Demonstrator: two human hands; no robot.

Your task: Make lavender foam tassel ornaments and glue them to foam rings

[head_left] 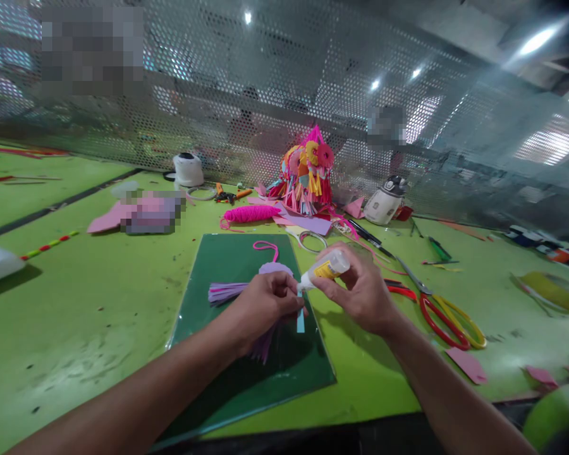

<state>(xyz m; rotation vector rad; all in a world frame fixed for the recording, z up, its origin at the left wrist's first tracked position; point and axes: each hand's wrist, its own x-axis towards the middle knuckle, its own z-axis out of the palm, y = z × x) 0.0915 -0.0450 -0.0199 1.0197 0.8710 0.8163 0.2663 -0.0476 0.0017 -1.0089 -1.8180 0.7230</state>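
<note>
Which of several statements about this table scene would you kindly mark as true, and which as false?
1. The scissors lie to the right of the green mat. True.
2. The left hand holds those scissors. False: the left hand holds a pale blue strip.
3. The right hand grips a bottle with a yellow label. True.
4. The pink yarn rests on the green mat. False: the pink yarn lies beyond the mat's far edge.

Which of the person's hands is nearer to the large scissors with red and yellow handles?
Right. The right hand, holding the small bottle, is to the left of the scissors, apart from them; the left hand, over the green mat, is farther left.
</note>
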